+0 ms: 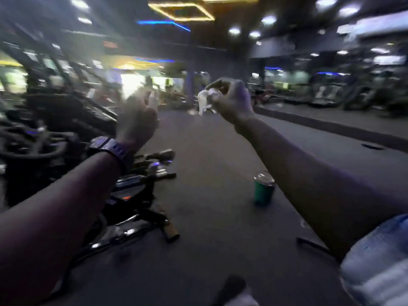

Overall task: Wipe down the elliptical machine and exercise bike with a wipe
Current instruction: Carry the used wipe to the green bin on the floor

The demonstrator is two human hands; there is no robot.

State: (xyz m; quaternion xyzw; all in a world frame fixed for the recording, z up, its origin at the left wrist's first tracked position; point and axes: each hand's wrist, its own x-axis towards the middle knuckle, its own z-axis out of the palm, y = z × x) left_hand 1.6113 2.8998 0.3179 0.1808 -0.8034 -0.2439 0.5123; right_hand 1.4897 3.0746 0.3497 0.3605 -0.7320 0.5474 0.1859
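Nothing here can be read: the frame is motion-blurred, and the green can (264, 188) on the floor shows a label only as a smear of colour. Your right hand (230, 100) is raised in front of you, fingers curled and pinching a crumpled white wipe (206, 101); the wipe hangs soft and wrinkled from your fingertips, off any machine. Your left hand (135, 120) is raised beside it, apart from the wipe, seen from the back and badly blurred; you cannot tell how far its fingers are curled or whether they hold anything. A dark, blocky watch (108, 146) with a ridged strap sits on your left wrist. A pale blue sleeve (375, 261) covers your right upper arm.

The bike (130, 195) lies below your left forearm, a dark frame with glossy metal tubes and a tan, cylindrical piece at its foot. Further dark machines (55, 102) stand in a row at the left, too blurred to tell their types. The floor (209, 217) is dark, matt and flat. Overhead, a yellow light strip (181, 11) forms an angular outline.
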